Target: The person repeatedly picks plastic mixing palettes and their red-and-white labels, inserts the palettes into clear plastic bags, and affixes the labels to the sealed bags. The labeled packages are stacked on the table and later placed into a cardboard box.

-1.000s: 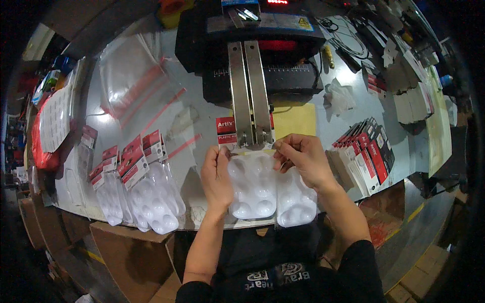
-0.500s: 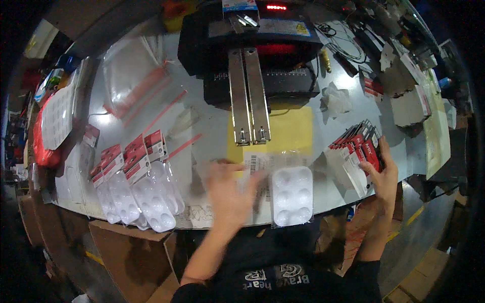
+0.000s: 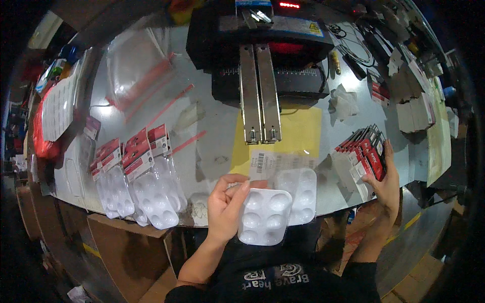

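Tray (image 3: 265, 218) and cards (image 3: 370, 157) held.
We note our left hand (image 3: 225, 208) pinching the tray, a second tray (image 3: 304, 198) partly behind; right hand (image 3: 387, 186) gripping the cards.

A workshop, judging by the black machine (image 3: 230, 38), bagged white trays (image 3: 151, 195) and cardboard boxes (image 3: 129, 247).

Left hand (image 3: 226, 209): white tray (image 3: 265, 217) is held near upper edge.
Right hand (image 3: 385, 184): red-and-black cards (image 3: 368, 155) are grasped.
Second tray (image 3: 303, 194): partly overlapped by first.
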A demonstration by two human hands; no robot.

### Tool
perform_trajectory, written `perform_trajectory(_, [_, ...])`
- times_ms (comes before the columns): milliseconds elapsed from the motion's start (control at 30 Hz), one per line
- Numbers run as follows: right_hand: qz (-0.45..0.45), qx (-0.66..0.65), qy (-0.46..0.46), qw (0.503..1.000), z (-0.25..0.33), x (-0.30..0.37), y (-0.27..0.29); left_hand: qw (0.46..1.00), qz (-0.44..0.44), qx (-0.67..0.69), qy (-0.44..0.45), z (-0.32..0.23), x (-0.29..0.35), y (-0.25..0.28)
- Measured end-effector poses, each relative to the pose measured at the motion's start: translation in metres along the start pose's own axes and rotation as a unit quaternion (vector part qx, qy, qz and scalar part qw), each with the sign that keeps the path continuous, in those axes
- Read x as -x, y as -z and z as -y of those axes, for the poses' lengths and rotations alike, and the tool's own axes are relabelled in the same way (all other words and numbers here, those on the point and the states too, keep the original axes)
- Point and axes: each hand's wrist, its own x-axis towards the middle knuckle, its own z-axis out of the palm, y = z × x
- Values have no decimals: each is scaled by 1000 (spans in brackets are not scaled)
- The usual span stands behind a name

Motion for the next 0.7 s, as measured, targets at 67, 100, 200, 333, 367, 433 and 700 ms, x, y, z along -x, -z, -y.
perform_trajectory(67, [-10,18,66,998,-4,0,4,998,24,51,27,4,-3,0])
perform_trajectory(100, [4,-20,-7,1000,-2,0,6,999,14,31,29,6,-3,-2])
perform_trajectory(200, [-4,-120,-154,981,21,-2,15,999,29,-7,43,6,-1,-9])
perform_trajectory(333, [9,-222,-24,975,87,3,15,993,58,-101,25,-7,13,-20])
perform_trajectory(367, [76,-250,21,965,104,3,12,990,78,-119,6,-10,16,-22])
perform_trajectory(433, [191,-191,144,952,130,-5,-11,980,84,-183,-9,-15,21,-24])
perform_trajectory(700, [184,-207,218,936,158,-12,-44,956,7,-286,-64,-19,27,-20])
